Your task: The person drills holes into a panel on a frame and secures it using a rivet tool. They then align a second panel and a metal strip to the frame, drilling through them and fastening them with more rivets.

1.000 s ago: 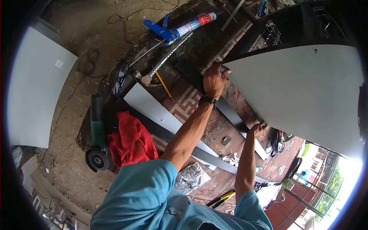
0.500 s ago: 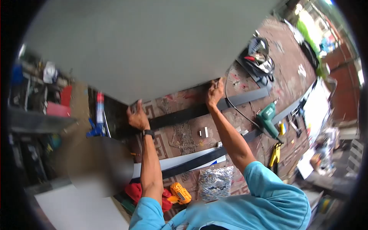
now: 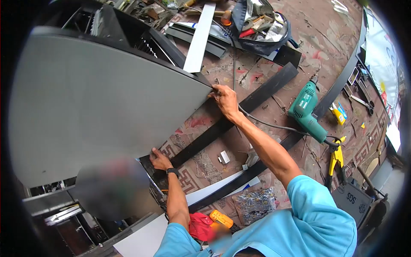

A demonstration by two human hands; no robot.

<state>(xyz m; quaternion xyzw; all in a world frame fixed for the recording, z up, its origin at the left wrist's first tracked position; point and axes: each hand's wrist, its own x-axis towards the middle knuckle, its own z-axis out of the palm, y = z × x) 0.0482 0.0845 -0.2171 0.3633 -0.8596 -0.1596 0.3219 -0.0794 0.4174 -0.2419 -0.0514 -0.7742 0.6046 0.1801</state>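
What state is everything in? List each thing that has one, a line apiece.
Grey panel: gripped at one corner
Right hand: fingers closed on that corner
Left hand: at another corner, grip unclear
Green drill: lying down, not held
Tool bag: open, tools inside
Dark strip: lying flat
Red cloth: crumpled
Plastic packet: filled, seal unclear
Yellow-handled tool: lying down, not held

"SGS" stands on the grey case (image 3: 352,203), "DCA" on the green drill (image 3: 306,110).

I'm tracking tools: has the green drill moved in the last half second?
No: against the dark strip, the green drill hasn't shifted either way.
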